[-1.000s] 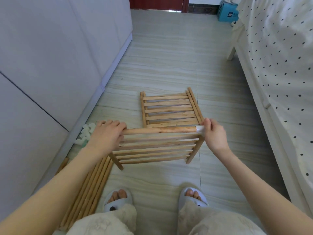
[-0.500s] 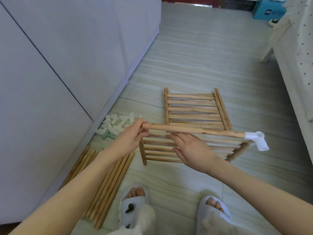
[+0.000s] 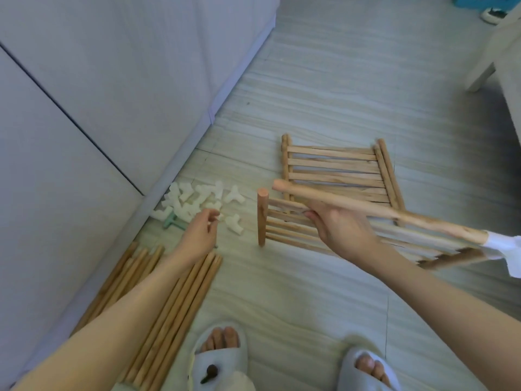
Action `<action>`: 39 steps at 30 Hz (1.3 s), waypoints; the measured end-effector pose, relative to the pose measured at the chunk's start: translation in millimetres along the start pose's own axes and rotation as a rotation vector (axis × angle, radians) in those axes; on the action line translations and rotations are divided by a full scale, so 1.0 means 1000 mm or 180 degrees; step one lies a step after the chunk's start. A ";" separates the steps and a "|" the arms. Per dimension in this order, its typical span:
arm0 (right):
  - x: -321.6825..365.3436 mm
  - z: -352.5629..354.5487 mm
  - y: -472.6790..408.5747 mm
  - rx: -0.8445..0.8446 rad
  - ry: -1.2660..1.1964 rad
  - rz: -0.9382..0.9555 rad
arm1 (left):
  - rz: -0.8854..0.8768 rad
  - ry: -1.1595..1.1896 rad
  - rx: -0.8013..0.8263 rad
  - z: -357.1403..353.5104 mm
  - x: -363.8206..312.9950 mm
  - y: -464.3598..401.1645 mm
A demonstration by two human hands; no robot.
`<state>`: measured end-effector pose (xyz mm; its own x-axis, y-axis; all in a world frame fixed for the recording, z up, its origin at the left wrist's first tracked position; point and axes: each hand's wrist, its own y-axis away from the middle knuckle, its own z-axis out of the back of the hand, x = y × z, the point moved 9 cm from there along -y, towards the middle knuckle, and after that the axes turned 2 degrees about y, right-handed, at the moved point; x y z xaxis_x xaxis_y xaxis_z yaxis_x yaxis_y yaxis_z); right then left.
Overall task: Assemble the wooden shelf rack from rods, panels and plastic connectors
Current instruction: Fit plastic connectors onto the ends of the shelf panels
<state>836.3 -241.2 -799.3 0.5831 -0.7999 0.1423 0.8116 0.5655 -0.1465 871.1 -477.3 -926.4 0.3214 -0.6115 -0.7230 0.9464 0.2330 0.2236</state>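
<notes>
Loose rods, smooth round pale wood, lie bundled on the floor nearest the feet. Right hand grasps a rod, long axis running left-far to right-near; white plastic connector on its right end, left end bare. Left hand, nearer the connector pile, reaches it, fingertips pinching a piece, I think. Slatted panel lies flat beyond.

Two grey slippers on pale floor tiles beside a white cabinet.
</notes>
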 end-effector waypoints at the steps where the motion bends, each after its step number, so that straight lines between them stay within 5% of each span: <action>1: -0.005 -0.003 -0.003 0.0031 0.0005 -0.0051 | 0.0121 -0.0281 0.0170 -0.013 0.018 -0.004; 4: -0.013 -0.002 -0.007 -0.0071 -0.0122 -0.0116 | 0.0156 -0.0858 0.0564 -0.045 0.042 -0.015; 16: -0.018 -0.008 -0.009 -0.0244 -0.0321 -0.0006 | 0.0637 -0.1122 0.0269 -0.078 0.055 -0.051; 23: -0.015 -0.011 -0.001 -0.0114 -0.0361 -0.0069 | 0.1490 0.1427 -0.0596 -0.044 0.057 -0.001; 28: -0.002 -0.017 0.021 0.0320 -0.0519 -0.0143 | 0.1420 0.3234 -0.0126 -0.022 0.018 0.047; 33: 0.012 -0.029 0.061 0.0793 -0.0420 -0.0263 | 0.1131 0.3599 0.0578 -0.004 -0.027 0.096; 39: 0.026 -0.019 0.077 0.0890 -0.0464 -0.0035 | 0.0882 0.3511 0.0319 0.017 -0.051 0.131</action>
<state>913.4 -222.2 -826.0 0.5569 -0.7805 0.2841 0.7848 0.6064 0.1279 979.0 -428.2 -848.8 0.3635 0.4607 -0.8097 0.8614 0.1648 0.4804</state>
